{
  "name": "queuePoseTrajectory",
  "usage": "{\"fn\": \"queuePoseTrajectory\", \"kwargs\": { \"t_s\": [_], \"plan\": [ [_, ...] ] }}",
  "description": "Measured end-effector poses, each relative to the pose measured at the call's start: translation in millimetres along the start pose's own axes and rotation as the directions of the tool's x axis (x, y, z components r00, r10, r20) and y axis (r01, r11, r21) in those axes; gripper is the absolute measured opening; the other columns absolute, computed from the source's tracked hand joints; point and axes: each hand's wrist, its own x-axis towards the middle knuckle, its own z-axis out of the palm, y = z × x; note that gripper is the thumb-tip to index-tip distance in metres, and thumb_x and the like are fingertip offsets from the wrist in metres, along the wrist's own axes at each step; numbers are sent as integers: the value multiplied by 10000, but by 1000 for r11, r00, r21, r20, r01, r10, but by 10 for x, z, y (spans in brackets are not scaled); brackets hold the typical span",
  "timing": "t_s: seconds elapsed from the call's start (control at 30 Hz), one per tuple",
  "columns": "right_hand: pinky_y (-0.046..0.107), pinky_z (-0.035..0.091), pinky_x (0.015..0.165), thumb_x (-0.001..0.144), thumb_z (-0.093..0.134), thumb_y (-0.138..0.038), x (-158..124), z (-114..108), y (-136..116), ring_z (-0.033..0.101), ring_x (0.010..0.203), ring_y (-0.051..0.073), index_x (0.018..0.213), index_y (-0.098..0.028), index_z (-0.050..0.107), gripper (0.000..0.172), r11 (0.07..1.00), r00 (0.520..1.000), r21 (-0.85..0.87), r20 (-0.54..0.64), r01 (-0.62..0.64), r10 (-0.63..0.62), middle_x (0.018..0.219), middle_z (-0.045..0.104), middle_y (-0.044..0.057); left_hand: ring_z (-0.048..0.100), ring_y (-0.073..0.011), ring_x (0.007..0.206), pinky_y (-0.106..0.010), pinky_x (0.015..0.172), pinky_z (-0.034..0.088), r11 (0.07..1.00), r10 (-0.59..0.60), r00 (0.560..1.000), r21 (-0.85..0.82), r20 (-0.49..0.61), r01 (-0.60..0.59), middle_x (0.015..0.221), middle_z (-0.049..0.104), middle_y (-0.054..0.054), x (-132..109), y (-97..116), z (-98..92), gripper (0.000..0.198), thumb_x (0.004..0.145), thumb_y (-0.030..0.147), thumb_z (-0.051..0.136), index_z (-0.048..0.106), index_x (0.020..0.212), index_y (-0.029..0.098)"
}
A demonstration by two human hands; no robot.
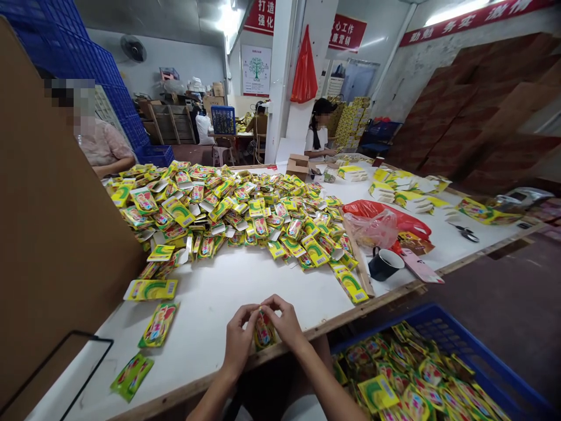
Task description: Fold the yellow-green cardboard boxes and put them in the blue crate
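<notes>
One dark mug (pixel 380 268) and one pair of scissors (pixel 465 231) sit at right, one green sachet (pixel 131 375) lower left. At bottom centre, the left hand (pixel 240 339) and right hand (pixel 286 327) pinch the top of one small carton (pixel 264 332), yellow-green with red print.

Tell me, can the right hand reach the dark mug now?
Probably yes: only low yellow boxes and a wooden strip lie between the right hand and the dark mug, though that hand holds a printed pack.

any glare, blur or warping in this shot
Head view: glare around the ceiling light; head view, right side: stacked cartons look smeared and slanted, perhaps lens distortion; head view, lower middle: fingers and pack look fairly clear.
</notes>
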Motion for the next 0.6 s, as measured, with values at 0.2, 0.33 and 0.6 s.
{"fn": "queuePoseTrajectory", "kwargs": {
  "t_s": [0.2,0.33,0.6],
  "plan": [
    [291,490,685,794,570,-334,-74,-18,-35,609,725,190,755,-199,629,152,995,998,85,-40,-47,51,740,651,27,615,-216,964,-361,872,492,998,59,997,33,45,-61,999,671,-76,-66,-21,-25,231,829,337,530,666,951,197],
    [314,478,712,811,519,-386,-251,-846,-187,611,770,225,754,-225,628,203,974,989,-189,-97,-126,109,770,663,50,624,-208,952,-355,824,520,997,27,996,75,89,-34,1120,634,-85,-4,-29,-135,356,827,349,538,562,1165,241],
    [389,472,852,728,582,-519,303,-2011,-123,589,1003,286,1000,-267,660,379,894,968,-376,-144,-245,205,1100,640,107,538,-251,1081,-425,899,459,873,302,953,412,-35,-262,1145,579,-90,1341,34,-574,340,832,394,508,546,1126,229]
  ]
}}
